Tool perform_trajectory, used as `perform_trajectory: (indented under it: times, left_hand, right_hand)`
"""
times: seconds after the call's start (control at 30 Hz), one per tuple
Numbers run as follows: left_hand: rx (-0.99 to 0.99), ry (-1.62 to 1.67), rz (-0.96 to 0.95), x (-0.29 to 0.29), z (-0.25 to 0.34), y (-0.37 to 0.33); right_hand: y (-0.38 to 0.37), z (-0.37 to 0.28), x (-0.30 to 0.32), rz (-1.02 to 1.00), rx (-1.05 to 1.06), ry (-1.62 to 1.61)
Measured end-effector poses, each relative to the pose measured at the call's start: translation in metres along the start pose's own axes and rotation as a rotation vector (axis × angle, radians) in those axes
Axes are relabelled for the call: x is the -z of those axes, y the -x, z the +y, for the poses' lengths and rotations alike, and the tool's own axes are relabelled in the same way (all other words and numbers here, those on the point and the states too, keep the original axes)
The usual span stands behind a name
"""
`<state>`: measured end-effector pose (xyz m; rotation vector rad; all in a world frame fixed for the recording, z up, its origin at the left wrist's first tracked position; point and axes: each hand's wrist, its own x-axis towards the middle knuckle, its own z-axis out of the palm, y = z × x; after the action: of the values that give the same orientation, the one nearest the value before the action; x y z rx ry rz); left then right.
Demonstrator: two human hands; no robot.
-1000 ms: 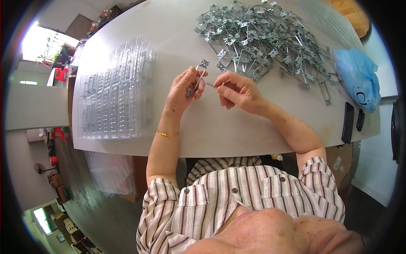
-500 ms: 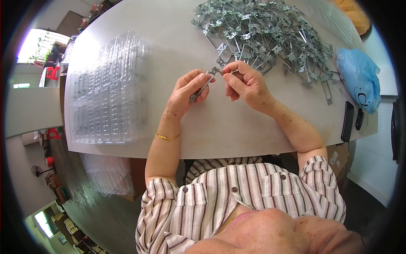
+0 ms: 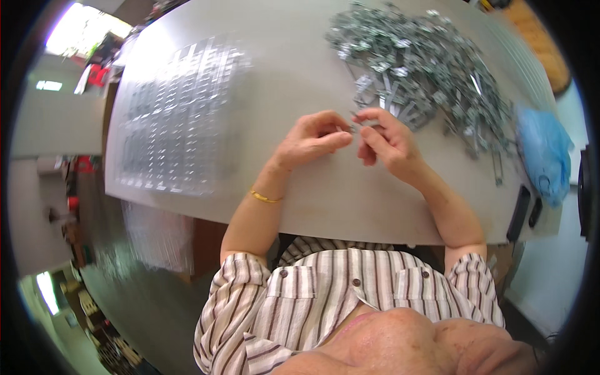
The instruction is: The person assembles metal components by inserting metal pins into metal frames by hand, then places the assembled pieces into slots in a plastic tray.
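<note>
My left hand (image 3: pixel 314 139) and my right hand (image 3: pixel 389 140) meet over the middle of the table, fingers curled and fingertips almost touching. Between them shows a bit of a small metal bracket (image 3: pixel 354 127), pinched at the fingertips of both hands. Most of it is hidden by the fingers and blurred by motion. Just beyond my right hand lies a large heap of thin grey metal brackets (image 3: pixel 406 56), tangled together.
Clear plastic blister trays (image 3: pixel 172 125) are stacked at the left of the white table (image 3: pixel 300 206). At the right lie a blue plastic bag (image 3: pixel 545 156), a black flat object (image 3: pixel 519 212) and a smaller black one (image 3: pixel 535 212). More clear trays (image 3: pixel 159 240) sit below the left table edge.
Both hands have shifted right, closer to the heap, and my left hand has turned so its thumb points right. The bracket, plainly seen before, is now mostly hidden. The whole view has swung slightly.
</note>
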<state>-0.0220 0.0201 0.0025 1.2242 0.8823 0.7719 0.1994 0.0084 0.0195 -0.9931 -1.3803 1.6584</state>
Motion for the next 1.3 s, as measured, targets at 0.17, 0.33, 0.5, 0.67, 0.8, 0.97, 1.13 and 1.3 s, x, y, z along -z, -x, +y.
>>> perform_trajectory:
  times: [0.17,0.33,0.5,0.67,0.8,0.97,1.13,1.3]
  left_hand:
    - [0.031,-0.078,-0.076,0.001,-0.002,-0.004]
    - [-0.018,-0.196,-0.075,-0.001,-0.001,0.002]
    - [0.004,-0.334,-0.222,-0.005,0.012,0.004]
    - [0.017,0.12,-0.079,0.004,0.009,0.002]
    - [-0.028,0.213,-0.001,0.006,0.005,-0.002]
    - [-0.057,0.228,-0.022,0.006,-0.002,-0.006]
    - [-0.04,0.185,-0.034,0.0,0.002,-0.005]
    - [-0.059,0.142,-0.032,0.003,0.0,-0.006]
  right_hand:
    - [0.007,-0.002,0.011,-0.064,-0.002,0.086]
    - [0.007,-0.005,0.008,0.019,-0.02,0.096]
    - [0.007,-0.011,0.007,0.151,0.099,0.065]
    - [0.001,-0.009,0.01,0.206,0.118,-0.106]
    - [0.002,-0.005,0.012,0.094,0.02,-0.074]
    - [0.004,-0.01,0.008,0.033,-0.028,0.076]
    - [0.005,-0.012,0.008,0.047,-0.053,0.089]
    - [0.004,-0.006,0.008,0.072,0.018,0.165]
